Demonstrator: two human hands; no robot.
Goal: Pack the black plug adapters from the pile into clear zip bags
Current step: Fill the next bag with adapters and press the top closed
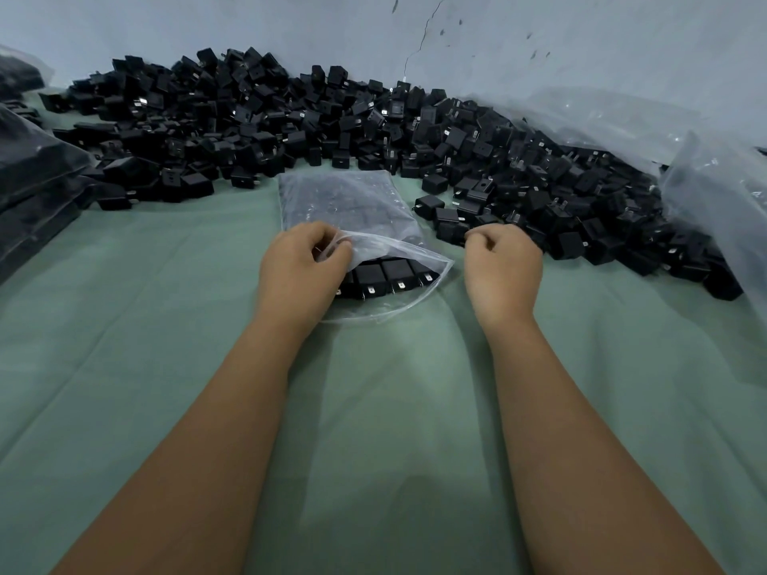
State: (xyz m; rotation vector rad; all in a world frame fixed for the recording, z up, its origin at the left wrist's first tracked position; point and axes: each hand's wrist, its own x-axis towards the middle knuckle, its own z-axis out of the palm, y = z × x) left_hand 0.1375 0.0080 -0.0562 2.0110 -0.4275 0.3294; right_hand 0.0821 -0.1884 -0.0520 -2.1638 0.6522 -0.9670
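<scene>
A clear zip bag [344, 201] lies on the green cloth [394, 408] in front of me, its mouth facing me. A row of black plug adapters [390, 276] shows inside the mouth, and more fill the bag behind them. My left hand [303, 267] pinches the bag's upper lip and lifts it. My right hand [502, 263] sits just right of the bag at the near edge of the pile of adapters [290, 118]. Its fingers are curled into a fist and no adapter shows in it.
The loose pile runs along the back wall and down the right side. Filled bags of adapters [33, 180] are stacked at the left edge. Crumpled clear plastic [705, 193] lies over the pile at the right.
</scene>
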